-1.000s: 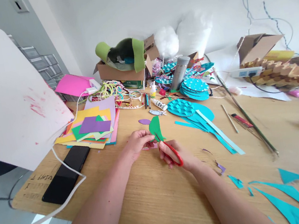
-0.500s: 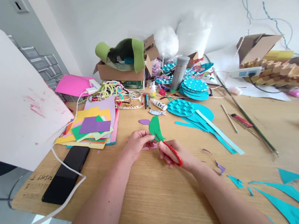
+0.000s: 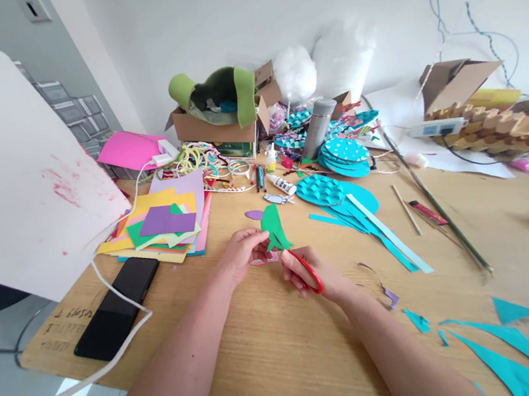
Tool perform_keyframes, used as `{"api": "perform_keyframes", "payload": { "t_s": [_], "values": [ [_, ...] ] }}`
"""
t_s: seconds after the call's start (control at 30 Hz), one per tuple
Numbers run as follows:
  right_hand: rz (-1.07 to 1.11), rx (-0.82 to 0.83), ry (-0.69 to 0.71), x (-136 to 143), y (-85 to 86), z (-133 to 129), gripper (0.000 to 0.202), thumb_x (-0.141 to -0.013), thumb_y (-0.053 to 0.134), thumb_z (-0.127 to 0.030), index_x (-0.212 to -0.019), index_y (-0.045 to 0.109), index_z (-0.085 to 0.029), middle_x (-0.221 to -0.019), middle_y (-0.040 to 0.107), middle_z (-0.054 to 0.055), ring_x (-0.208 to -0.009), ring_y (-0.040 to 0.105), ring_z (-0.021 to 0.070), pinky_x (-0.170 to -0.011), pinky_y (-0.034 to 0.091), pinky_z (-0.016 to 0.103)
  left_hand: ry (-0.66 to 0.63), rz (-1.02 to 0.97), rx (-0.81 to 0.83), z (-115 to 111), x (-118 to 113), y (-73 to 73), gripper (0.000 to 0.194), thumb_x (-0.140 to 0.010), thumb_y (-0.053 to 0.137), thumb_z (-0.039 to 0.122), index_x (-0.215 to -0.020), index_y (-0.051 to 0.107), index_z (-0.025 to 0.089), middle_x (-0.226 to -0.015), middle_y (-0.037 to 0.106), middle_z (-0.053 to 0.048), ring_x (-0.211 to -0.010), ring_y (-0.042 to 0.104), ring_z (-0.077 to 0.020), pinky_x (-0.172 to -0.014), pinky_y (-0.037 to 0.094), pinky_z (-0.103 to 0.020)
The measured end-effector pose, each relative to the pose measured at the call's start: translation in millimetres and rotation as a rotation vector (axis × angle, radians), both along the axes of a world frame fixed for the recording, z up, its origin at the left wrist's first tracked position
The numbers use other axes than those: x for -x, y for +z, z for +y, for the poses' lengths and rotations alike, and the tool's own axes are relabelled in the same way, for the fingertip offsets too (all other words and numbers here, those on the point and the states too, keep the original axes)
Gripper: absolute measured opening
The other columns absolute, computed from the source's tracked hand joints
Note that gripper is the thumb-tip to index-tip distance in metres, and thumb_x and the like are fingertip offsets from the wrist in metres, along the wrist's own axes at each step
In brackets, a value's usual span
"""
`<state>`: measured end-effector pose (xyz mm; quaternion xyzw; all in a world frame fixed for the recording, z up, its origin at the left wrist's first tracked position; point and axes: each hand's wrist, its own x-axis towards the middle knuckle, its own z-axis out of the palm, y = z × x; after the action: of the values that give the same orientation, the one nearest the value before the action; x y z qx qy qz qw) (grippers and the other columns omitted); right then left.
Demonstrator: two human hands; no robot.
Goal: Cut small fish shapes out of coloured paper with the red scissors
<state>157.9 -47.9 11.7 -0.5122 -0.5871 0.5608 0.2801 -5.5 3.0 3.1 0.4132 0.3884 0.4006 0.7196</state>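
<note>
Between finger and thumb, my left hand (image 3: 247, 249) pinches the left side of a small green piece of paper (image 3: 274, 225), held just above the table. Its top is rounded and its lower edge is cut into points. My right hand (image 3: 307, 270) is closed round red-handled scissors (image 3: 314, 275), whose tips are up against the paper's lower edge; the blades are mostly hidden. A purple paper oval (image 3: 254, 215) lies right behind my left hand. Some pink paper (image 3: 270, 258) shows on the table under the fingers.
Coloured paper sheets (image 3: 167, 224) and a black phone (image 3: 116, 311) lie to the left, with a white cable across the phone. Blue paper ovals and strips (image 3: 362, 208), a grey bottle (image 3: 318, 128) and a long stick (image 3: 435, 203) are beyond my right hand. Blue scraps (image 3: 507, 346) lie at front right.
The green paper has turned and shifted slightly left in my left hand, and its pointed lower edge shows more. My right hand with the scissors has hardly moved.
</note>
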Motion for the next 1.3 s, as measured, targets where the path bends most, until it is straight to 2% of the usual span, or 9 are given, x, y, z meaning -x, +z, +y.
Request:
{"api": "perform_keyframes", "payload": {
  "t_s": [0.33,0.7,0.87,1.1,1.3],
  "values": [
    [-0.008,-0.034,0.042,-2.2,-5.9,1.1,0.066,-0.079,0.041,-0.079,-0.064,0.054,-0.016,-0.042,0.048,-0.003,-0.033,0.045,0.0076,-0.036,0.031,0.019,0.071,-0.007,-0.072,1.1,0.5,-1.5,0.031,-0.06,0.079,0.035,-0.06,0.056,0.014,-0.055,0.057,0.001,-0.05,0.051,-0.0077,-0.054,0.039,-0.023],
    [0.047,-0.006,0.023,-3.0,-4.1,1.1,0.067,-0.078,0.039,-0.081,-0.064,0.054,-0.016,-0.042,0.048,-0.003,-0.033,0.044,0.0071,-0.036,0.028,0.02,-0.036,-0.064,0.039,1.8,2.7,-4.4,0.027,-0.058,0.08,0.028,-0.074,0.066,0.012,-0.06,0.061,0.0,-0.05,0.051,-0.0071,-0.051,0.036,-0.022],
    [0.041,0.003,0.035,-2.8,-4.1,0.3,0.067,-0.077,0.04,-0.081,-0.062,0.052,-0.016,-0.043,0.048,-0.003,-0.035,0.046,0.0075,-0.038,0.033,0.02,-0.006,-0.1,0.036,3.6,3.1,-7.1,0.026,-0.061,0.08,0.03,-0.073,0.064,0.013,-0.059,0.061,0.001,-0.05,0.05,-0.0067,-0.052,0.038,-0.022],
    [0.073,0.018,0.029,-2.9,-5.1,0.8,0.068,-0.076,0.04,-0.082,-0.064,0.054,-0.016,-0.04,0.047,-0.004,-0.031,0.042,0.0066,-0.035,0.026,0.019,-0.008,-0.069,0.065,2.8,2.5,-6.7,0.027,-0.056,0.082,0.027,-0.07,0.065,0.012,-0.061,0.062,-0.001,-0.051,0.052,-0.007,-0.053,0.037,-0.022],
    [0.097,0.024,0.045,-2.9,-7.0,0.5,0.067,-0.077,0.041,-0.081,-0.063,0.053,-0.016,-0.041,0.047,-0.004,-0.032,0.042,0.0066,-0.035,0.029,0.019,-0.009,-0.046,0.046,1.2,1.7,-5.5,0.026,-0.057,0.081,0.028,-0.072,0.067,0.012,-0.06,0.06,0.0,-0.051,0.05,-0.0066,-0.053,0.037,-0.023]
  ]
}}
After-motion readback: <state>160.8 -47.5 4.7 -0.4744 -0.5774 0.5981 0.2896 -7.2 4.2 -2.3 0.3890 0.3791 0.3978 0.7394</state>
